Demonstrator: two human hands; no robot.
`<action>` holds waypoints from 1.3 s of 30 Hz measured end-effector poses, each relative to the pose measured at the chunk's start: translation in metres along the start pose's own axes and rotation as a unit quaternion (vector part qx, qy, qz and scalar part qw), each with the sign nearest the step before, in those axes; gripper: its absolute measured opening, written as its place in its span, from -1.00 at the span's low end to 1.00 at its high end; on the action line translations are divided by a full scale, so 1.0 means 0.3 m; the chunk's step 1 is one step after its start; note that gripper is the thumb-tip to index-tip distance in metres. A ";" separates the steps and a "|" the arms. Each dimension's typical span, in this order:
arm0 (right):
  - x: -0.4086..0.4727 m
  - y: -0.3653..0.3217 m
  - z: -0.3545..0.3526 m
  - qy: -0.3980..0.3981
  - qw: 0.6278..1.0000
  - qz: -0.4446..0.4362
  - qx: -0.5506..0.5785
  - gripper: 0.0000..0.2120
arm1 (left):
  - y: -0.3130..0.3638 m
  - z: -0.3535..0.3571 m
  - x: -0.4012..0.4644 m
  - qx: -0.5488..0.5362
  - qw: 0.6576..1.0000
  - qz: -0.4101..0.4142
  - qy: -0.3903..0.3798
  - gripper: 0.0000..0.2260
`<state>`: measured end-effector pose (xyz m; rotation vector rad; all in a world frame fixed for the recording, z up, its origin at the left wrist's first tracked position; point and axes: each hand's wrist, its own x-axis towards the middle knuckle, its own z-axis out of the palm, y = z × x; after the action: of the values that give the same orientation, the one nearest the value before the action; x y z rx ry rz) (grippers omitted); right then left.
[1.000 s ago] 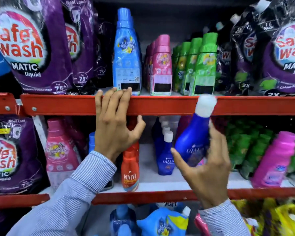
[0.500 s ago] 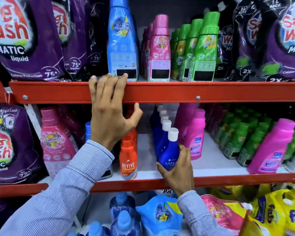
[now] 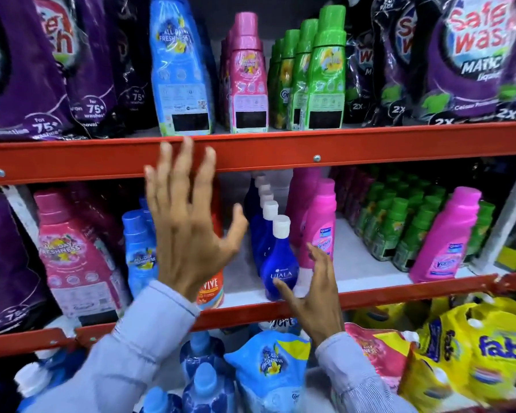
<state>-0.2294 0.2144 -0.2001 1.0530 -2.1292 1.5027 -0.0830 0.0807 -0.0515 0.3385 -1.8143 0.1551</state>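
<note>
Fingers (image 3: 318,260) of the right hand (image 3: 312,302) are spread and slightly bent on my feed, gripping nothing. The thumb tip sits at the lower label of the blue Ujala bottle (image 3: 280,260); motion blur keeps me from saying whether it touches. The index finger shows in front of the pink Vanish bottle (image 3: 320,225), which stands just beside the blue one at its 3 o'clock. The hand itself lies at 5 o'clock from the bottle, crossing the lower red rail (image 3: 414,289).

The blue Ujala bottle stands upright at the front edge of the middle shelf, white cap at 12 o'clock, heading a row of like bottles (image 3: 259,222) that runs back toward 11 o'clock.

The left hand (image 3: 191,239) is at 9 o'clock from the bottle, palm away from me, fingers (image 3: 188,165) straight and fanned, holding nothing. Its fingertips show against the upper red rail (image 3: 370,147), and its thumb points toward 3 o'clock, near the row of blue bottles. An orange Revive bottle (image 3: 212,289) peeks out at 5 o'clock under that hand.

Farther out, green bottles (image 3: 399,231) fill the middle shelf at 3 o'clock, with another pink bottle (image 3: 447,236) in front of them. On the top shelf, at 12 o'clock from the left hand, stands a tall light-blue bottle (image 3: 181,70).
</note>
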 end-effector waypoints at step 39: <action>0.190 0.367 -0.470 0.238 0.955 0.161 -0.074 -0.19 | 0.312 0.289 -0.614 -0.037 0.897 0.043 -0.438 -0.37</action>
<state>-0.3680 0.3399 -0.1823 0.2551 -2.0750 1.5114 -0.1486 0.1726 -0.2450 0.2916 -2.7266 -0.0191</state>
